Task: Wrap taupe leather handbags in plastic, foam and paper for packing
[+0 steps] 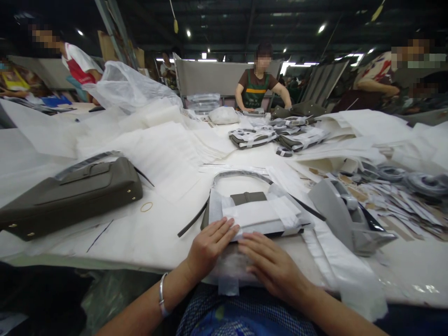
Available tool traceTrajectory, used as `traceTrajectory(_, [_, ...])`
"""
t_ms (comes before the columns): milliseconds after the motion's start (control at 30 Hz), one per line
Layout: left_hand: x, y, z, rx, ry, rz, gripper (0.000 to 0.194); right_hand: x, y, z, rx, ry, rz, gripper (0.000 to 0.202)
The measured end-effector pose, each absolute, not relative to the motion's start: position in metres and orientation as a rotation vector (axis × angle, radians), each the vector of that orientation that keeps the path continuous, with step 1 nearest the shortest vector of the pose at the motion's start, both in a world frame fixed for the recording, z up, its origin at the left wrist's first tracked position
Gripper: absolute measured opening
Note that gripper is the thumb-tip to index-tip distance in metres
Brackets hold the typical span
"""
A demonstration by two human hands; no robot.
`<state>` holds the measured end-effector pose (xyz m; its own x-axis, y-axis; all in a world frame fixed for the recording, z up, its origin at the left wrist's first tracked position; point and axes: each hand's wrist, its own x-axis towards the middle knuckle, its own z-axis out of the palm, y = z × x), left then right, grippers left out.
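Observation:
In front of me on the table lies a dark grey-brown handbag [248,198], mostly covered by white wrapping paper [259,212]. Its wrapped handle [241,173] arches toward the far side, and dark strap ends stick out left and right. My left hand [213,242] rests on the paper at the bag's near edge, fingers stretched out flat. Beside it, my right hand [271,261] has its fingers extended at the same edge, close to a clear plastic piece [229,275] hanging at the table's front. Neither hand grips anything visibly.
A grey tape dispenser [336,219] stands at right, near scattered paper strips [406,200]. At left lie another handbag [80,191] and a rubber band [146,206]. White sheets [154,149] and wrapped bags [254,137] lie farther back. A co-worker [257,84] stands across the table.

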<state>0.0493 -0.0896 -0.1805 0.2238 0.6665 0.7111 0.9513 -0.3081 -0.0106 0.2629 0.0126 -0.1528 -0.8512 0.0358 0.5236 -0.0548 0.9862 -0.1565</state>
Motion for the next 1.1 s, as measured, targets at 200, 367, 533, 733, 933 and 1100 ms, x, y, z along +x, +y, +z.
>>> traceTrajectory(200, [0.049, -0.090, -0.180, -2.065, -1.495, -0.858, 0.037, 0.258, -0.021, -0.194, 0.072, -2.689, 0.075, 0.047])
traceTrajectory(367, [0.049, -0.090, -0.180, -2.054, -1.494, -0.852, 0.038, 0.234, -0.025, -0.196, 0.142, -2.459, 0.147, 0.027])
traceTrajectory(533, [0.049, -0.090, -0.180, -2.053, -1.503, -0.832, 0.039, 0.248, -0.038, -0.197, 0.125, -2.380, 0.315, 0.028])
traceTrajectory(733, [0.049, -0.088, -0.180, -2.055, -1.520, -0.827, 0.039, 0.274, -0.055, -0.192, 0.096, -2.358, 0.393, 0.029])
traceTrajectory(933, [0.048, -0.089, -0.180, -2.075, -1.527, -0.811, 0.039, 0.262, -0.031, -0.141, 0.116, -2.331, 0.477, 0.025])
traceTrajectory(1100, [0.049, -0.090, -0.180, -2.071, -1.538, -0.813, 0.038, 0.250, -0.024, -0.121, 0.149, -2.354, 0.546, 0.023])
